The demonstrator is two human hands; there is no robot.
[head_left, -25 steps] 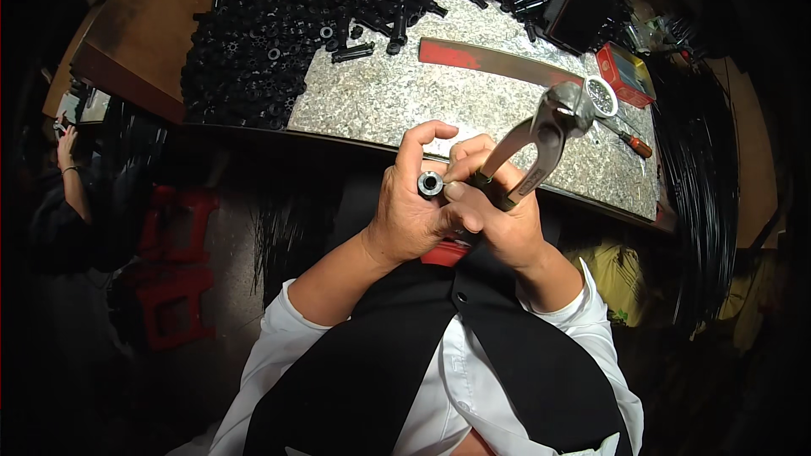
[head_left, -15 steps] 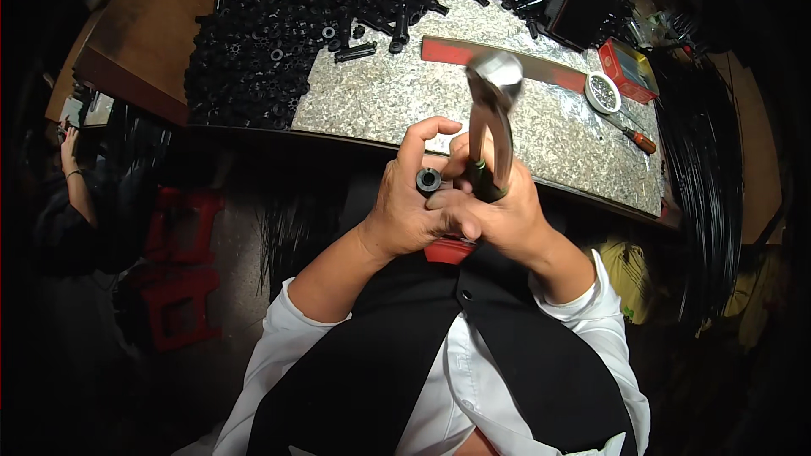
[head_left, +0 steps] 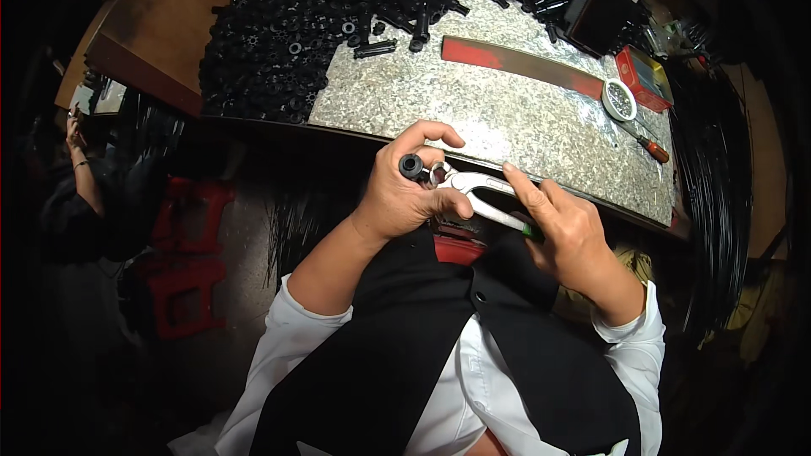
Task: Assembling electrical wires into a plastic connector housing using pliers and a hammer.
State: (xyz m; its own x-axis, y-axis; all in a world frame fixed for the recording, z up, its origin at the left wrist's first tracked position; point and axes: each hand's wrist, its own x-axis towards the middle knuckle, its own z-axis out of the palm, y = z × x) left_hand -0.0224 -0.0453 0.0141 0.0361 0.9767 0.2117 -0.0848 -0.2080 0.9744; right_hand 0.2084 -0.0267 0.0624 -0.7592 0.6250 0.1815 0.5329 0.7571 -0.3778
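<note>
Pincers have been lowered leftward to the black tube; working contact is suggested. Tube is gripped by left hand, pincers by right hand.

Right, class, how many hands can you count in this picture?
3. The person's left hand holds a black tube; the right hand holds silver pincers; a co-worker's hand is at the far left. That co-worker's other hand may be hidden.

Speckled tabletop in bright light, brown table at upper left, two red stools on dim floor, deep shadow around.
</note>
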